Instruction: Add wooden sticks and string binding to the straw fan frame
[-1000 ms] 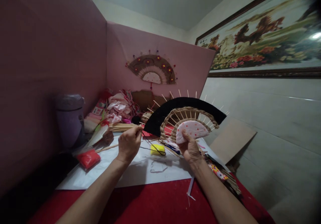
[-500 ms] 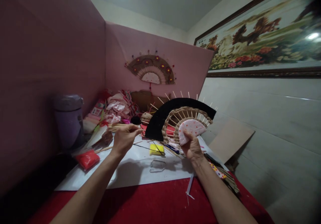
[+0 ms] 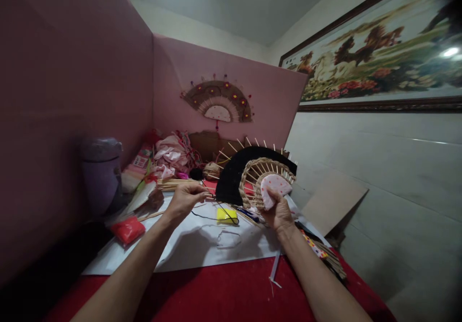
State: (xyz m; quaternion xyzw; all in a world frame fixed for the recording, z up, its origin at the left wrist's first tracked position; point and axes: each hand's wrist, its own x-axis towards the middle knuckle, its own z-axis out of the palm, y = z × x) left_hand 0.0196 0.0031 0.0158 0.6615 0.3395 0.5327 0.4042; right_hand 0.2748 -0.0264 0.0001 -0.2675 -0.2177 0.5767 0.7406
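My right hand (image 3: 278,212) grips a handmade fan by its white, red-spotted half-round base (image 3: 277,187), thumb on the front. The fan has thin wooden sticks, rows of brown braid (image 3: 249,177) and a wide black band (image 3: 231,173) on its outer part; stick tips stand out beyond the band. At the fan's left end, my left hand (image 3: 186,199) is closed in a pinch on a thin black cord (image 3: 212,196). A loop of that cord hangs below, passing over a yellow packet (image 3: 226,216). The fan is held tilted above the table.
A white sheet (image 3: 191,259) covers part of the red tablecloth (image 3: 202,293). On the left are a purple container (image 3: 103,177), a red packet (image 3: 128,229) and bundled sticks (image 3: 175,184). Pink cloth (image 3: 171,151) lies behind. Another fan (image 3: 218,100) hangs on the pink panel.
The fan has turned slightly and come a little lower, its right end now nearer the middle. My left hand has shifted slightly right, still pinching at the fan's left end.
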